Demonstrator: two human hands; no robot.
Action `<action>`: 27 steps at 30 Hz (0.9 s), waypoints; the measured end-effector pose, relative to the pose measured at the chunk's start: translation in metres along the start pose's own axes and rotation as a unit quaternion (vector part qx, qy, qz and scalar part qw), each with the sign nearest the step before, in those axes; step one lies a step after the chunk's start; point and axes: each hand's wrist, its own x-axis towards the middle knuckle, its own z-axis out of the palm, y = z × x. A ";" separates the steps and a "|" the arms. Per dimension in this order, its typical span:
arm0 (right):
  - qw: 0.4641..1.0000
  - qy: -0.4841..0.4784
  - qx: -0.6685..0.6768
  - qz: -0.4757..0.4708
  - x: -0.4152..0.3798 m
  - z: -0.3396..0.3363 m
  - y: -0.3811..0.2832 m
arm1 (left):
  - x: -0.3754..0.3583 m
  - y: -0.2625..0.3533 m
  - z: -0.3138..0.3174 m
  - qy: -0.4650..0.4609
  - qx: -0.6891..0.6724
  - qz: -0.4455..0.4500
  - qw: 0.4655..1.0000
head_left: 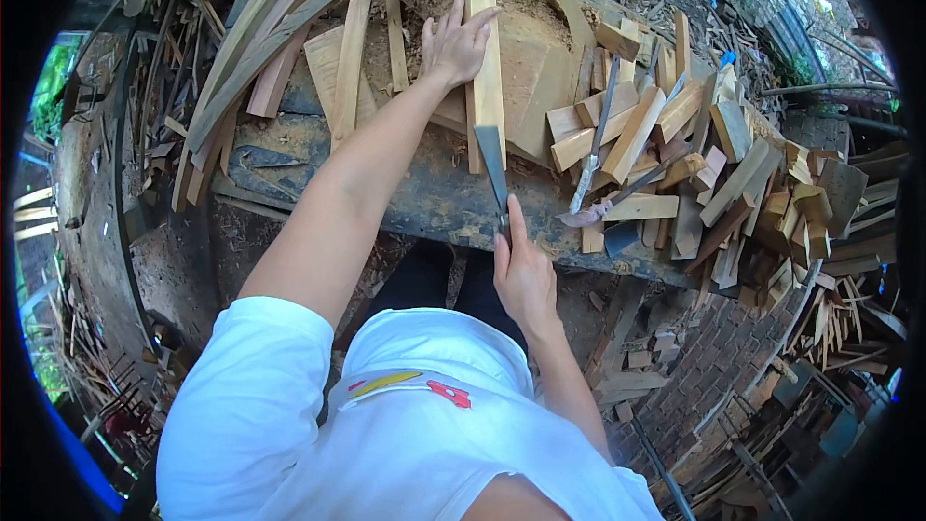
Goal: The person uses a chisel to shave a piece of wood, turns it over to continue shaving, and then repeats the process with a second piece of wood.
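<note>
A long pale wooden strip [484, 77] lies lengthwise away from me over a hollowed wooden block [545, 68]. Across its left side, my left hand [455, 46] grips it from above, thumb and fingers apart around the edge. My right hand [527, 275] is closed round the handle of a hand tool with a flat grey blade [491, 156], its index finger stretched along the handle. This blade widens toward its far end, which overlaps the near end of the strip. Whether it has teeth is too small to tell.
The block stands on a worn, dark workbench [405, 188]. Offcuts [637, 135] are heaped on the right, with a long thin metal tool [598, 135] among them. Long slats [260, 48] lean at the left. A brick floor [719, 357] lies below right.
</note>
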 end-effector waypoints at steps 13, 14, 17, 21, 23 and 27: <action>1.000 -0.025 0.005 0.016 -0.016 -0.002 -0.005 | 0.006 0.000 -0.004 -0.009 0.031 0.007 0.999; 0.999 -0.038 -0.001 0.017 -0.024 -0.002 -0.003 | 0.005 -0.001 -0.003 -0.010 0.020 0.008 1.000; 0.998 -0.053 0.001 0.034 -0.025 -0.010 -0.009 | 0.003 -0.001 0.000 -0.024 0.003 0.007 1.000; 0.999 -0.045 0.006 0.029 -0.015 -0.005 -0.012 | 0.002 0.001 -0.002 -0.024 0.020 -0.001 1.000; 0.998 -0.056 0.015 0.023 -0.028 -0.005 -0.009 | 0.005 -0.004 0.004 -0.004 0.036 0.009 0.999; 0.997 -0.065 0.029 0.033 -0.031 -0.009 -0.013 | 0.005 -0.001 -0.001 -0.029 0.017 -0.002 0.999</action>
